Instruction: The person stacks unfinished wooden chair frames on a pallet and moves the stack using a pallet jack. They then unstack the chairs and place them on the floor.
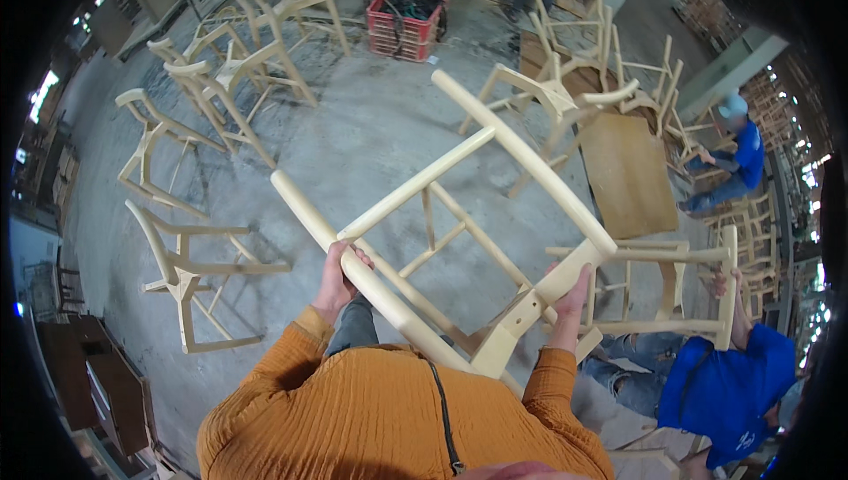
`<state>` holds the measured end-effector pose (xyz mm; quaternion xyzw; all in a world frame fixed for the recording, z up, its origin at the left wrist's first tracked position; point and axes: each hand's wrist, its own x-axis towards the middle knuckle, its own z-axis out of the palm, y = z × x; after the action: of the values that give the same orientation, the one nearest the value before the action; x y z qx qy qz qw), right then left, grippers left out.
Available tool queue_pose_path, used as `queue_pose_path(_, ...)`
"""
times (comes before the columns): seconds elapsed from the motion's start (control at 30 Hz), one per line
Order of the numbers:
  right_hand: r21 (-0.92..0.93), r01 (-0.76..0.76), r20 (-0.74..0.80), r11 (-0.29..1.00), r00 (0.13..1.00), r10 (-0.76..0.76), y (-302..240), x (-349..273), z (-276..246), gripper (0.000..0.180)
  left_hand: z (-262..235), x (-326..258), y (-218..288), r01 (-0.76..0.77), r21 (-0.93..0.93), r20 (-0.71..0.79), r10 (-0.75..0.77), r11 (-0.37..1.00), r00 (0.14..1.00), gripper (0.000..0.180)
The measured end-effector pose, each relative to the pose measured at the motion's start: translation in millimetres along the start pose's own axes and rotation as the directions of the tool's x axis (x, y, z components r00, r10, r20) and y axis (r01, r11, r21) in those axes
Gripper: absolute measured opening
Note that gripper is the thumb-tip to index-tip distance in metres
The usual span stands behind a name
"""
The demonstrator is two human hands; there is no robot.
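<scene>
Below, I see unfinished chair frames (190,281) on the concrete floor (353,144) at left. My left hand (338,279) and right hand (570,303), each grip clenched on a rail, hold the pale wooden chair frame (459,215) tilted above it.

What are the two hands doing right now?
Left hand: closed around a leg of the unfinished wooden chair frame.
Right hand: gripping the same frame's other side.
</scene>
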<state>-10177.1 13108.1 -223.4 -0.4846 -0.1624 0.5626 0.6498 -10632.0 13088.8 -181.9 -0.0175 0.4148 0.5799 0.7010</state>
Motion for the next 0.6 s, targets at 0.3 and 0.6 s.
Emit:
queue_pose_path(0.3, -0.418, 0.070, -0.082, 0.906, 0.990, -0.114, 170, 114, 230, 0.048, -125, 129, 61, 0.221, 0.168, -0.129, -0.201, 0.961, 0.971, 0.046)
queue_pose_path(0.6, -0.873, 0.122, 0.014, 0.472, 0.974, -0.226, 283, 197, 409, 0.055, -131, 153, 109, 0.308, 0.426, 0.060, -0.366, 0.851, 0.929, 0.075)
